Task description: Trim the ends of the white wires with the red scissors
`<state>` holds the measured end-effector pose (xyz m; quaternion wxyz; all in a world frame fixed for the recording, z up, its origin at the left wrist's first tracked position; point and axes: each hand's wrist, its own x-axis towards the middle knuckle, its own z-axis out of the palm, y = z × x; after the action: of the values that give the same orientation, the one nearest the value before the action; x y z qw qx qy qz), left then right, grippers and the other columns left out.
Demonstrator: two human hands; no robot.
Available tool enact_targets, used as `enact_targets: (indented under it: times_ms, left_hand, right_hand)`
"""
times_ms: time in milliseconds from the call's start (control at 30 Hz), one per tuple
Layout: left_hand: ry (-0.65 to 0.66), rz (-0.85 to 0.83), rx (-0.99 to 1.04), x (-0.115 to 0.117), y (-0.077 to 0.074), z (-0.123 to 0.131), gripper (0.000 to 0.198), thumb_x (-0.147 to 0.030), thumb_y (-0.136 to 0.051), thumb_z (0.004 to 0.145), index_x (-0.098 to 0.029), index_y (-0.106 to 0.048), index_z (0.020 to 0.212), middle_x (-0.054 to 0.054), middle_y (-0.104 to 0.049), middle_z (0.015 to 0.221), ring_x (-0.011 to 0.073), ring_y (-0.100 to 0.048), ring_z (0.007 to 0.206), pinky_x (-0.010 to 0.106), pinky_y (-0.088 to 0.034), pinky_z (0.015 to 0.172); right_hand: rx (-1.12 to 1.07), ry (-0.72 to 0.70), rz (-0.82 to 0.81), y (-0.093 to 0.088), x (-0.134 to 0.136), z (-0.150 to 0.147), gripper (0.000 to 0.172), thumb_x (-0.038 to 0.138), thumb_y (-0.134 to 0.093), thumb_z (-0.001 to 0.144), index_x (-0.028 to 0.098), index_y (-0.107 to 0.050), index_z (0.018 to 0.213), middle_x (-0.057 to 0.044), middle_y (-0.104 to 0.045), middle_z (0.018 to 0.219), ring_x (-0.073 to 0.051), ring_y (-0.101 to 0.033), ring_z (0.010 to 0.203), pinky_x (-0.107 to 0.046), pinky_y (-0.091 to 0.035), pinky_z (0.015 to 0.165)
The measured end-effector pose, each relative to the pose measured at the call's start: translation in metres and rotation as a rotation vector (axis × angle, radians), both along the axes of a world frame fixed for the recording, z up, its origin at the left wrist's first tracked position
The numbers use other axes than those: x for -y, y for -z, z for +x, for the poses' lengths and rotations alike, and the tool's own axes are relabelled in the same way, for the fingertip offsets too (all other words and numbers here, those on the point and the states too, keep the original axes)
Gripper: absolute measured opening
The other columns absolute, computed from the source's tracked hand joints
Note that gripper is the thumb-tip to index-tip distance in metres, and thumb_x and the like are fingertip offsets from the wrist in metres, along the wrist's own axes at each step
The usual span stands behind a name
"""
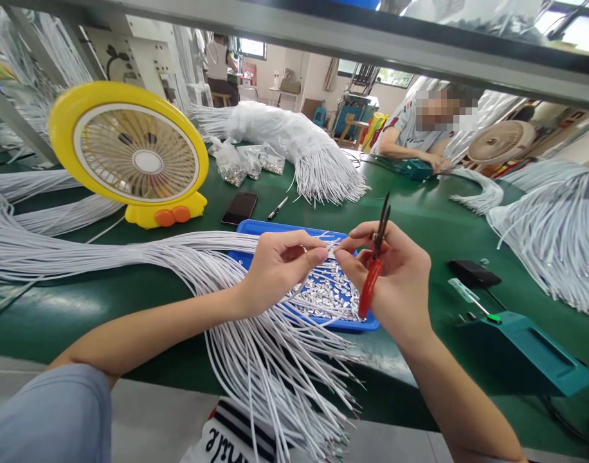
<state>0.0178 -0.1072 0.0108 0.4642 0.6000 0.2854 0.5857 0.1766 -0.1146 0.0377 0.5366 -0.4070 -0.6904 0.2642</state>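
My left hand (278, 270) is closed in a pinch on the end of a white cable. Opposite it, my right hand (403, 280) pinches at the same spot with thumb and forefinger; whatever tiny part lies between those fingertips is too small to make out. Red-handled scissors (369, 289) rest in my right hand, their dark blades pointing up. Below both hands is a blue tray (366, 326) with many small silvery metal pieces (323, 296) in it. A thick bundle of white cables (260, 341) runs from the left, partly over the tray, its loose ends fanning toward me.
Beyond the tray lie a phone (240, 208), a pen (278, 209) and bags of small parts (231, 164). A yellow fan (63, 135) stands left. A teal device (530, 354) sits right, near more cable bundles (559, 225). Across the table a person (405, 135) works. A shelf beam (294, 38) crosses overhead.
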Motion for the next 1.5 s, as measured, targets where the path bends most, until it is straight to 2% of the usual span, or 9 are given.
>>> enact_targets:
  times_ms: [133,267,433,633,800,967,1100,1400,1500]
  left_hand:
    - [-0.001,0.062,0.069,-0.0046,-0.0022,-0.0054,0.007,-0.02,-0.074,0.076,-0.015,-0.071,0.079,-0.002,-0.06,0.062,0.0031,-0.05,0.047,0.014,-0.042,0.042]
    - [0.087,-0.035,0.127,-0.0057,-0.0015,-0.0074,0.016,-0.015,-0.082,0.065,-0.015,-0.073,0.078,-0.003,-0.061,0.059,0.0027,-0.05,0.044,0.013,-0.042,0.04]
    - [0.168,-0.165,0.158,-0.0055,0.0005,-0.0065,0.013,-0.024,-0.077,0.073,-0.012,-0.072,0.076,0.001,-0.067,0.062,0.0019,-0.048,0.038,0.012,-0.039,0.035]
    - [0.217,-0.174,0.067,-0.0033,0.0009,-0.0067,0.017,-0.028,-0.069,0.082,-0.011,-0.073,0.085,0.003,-0.069,0.066,0.0004,-0.044,0.04,0.012,-0.037,0.038]
    - [0.172,-0.164,0.088,-0.0025,0.0009,-0.0048,0.017,-0.027,-0.072,0.079,-0.012,-0.074,0.084,0.001,-0.065,0.06,0.0017,-0.044,0.041,0.012,-0.036,0.037]
    - [0.156,-0.162,0.138,-0.0021,-0.0017,-0.0021,0.007,-0.019,-0.074,0.075,-0.013,-0.075,0.078,0.0,-0.064,0.058,0.0021,-0.045,0.043,0.012,-0.036,0.038]
    - [0.133,-0.138,0.104,-0.0017,-0.0019,-0.0025,0.009,-0.021,-0.072,0.076,-0.012,-0.074,0.074,0.0,-0.062,0.056,0.0022,-0.042,0.043,0.013,-0.034,0.038]
    - [0.01,0.025,0.012,-0.0046,-0.0033,-0.0025,0.01,-0.015,-0.068,0.078,-0.011,-0.07,0.069,-0.001,-0.059,0.057,0.0029,-0.044,0.047,0.014,-0.036,0.042]
    - [-0.012,0.067,0.001,-0.0044,-0.003,-0.0021,0.008,-0.016,-0.069,0.077,-0.012,-0.071,0.071,0.0,-0.06,0.059,0.0044,-0.047,0.051,0.015,-0.04,0.047]
  right_hand:
    - [-0.026,-0.004,-0.029,-0.0005,-0.0046,0.0013,0.023,0.017,-0.074,0.07,0.023,-0.059,0.086,0.004,-0.065,0.068,-0.009,-0.058,0.057,-0.021,-0.045,0.049]
    - [-0.123,-0.023,-0.003,0.0001,-0.0082,0.0004,0.02,0.018,-0.072,0.074,0.024,-0.058,0.087,0.002,-0.071,0.077,-0.013,-0.068,0.068,-0.025,-0.049,0.054]
    - [-0.196,-0.005,0.073,0.0005,-0.0064,-0.0013,0.02,0.015,-0.071,0.074,0.025,-0.058,0.086,0.002,-0.074,0.085,-0.015,-0.07,0.076,-0.026,-0.05,0.058]
    - [-0.148,-0.048,0.162,0.003,-0.0021,0.0006,0.025,0.01,-0.071,0.075,0.025,-0.059,0.091,0.001,-0.074,0.096,-0.013,-0.067,0.072,-0.027,-0.049,0.057]
    - [-0.117,-0.102,0.182,0.0049,-0.0001,0.0002,0.026,0.009,-0.07,0.076,0.026,-0.061,0.094,0.0,-0.074,0.095,-0.014,-0.064,0.069,-0.03,-0.048,0.058]
    - [-0.101,-0.063,0.193,0.0037,0.0008,-0.0003,0.023,0.01,-0.068,0.078,0.026,-0.06,0.093,0.001,-0.074,0.095,-0.012,-0.063,0.064,-0.029,-0.047,0.054]
    - [-0.049,-0.073,0.206,0.0037,0.0006,0.0006,0.023,0.01,-0.068,0.078,0.026,-0.061,0.092,0.001,-0.073,0.095,-0.014,-0.065,0.071,-0.029,-0.049,0.058]
    - [-0.002,-0.087,0.212,0.0062,-0.0031,0.0028,0.028,0.009,-0.068,0.077,0.028,-0.063,0.096,0.002,-0.073,0.092,-0.017,-0.067,0.078,-0.03,-0.05,0.059]
    - [0.03,-0.06,0.211,0.0066,-0.0034,0.0028,0.026,0.009,-0.068,0.077,0.026,-0.063,0.096,0.001,-0.073,0.092,-0.014,-0.065,0.068,-0.03,-0.049,0.057]
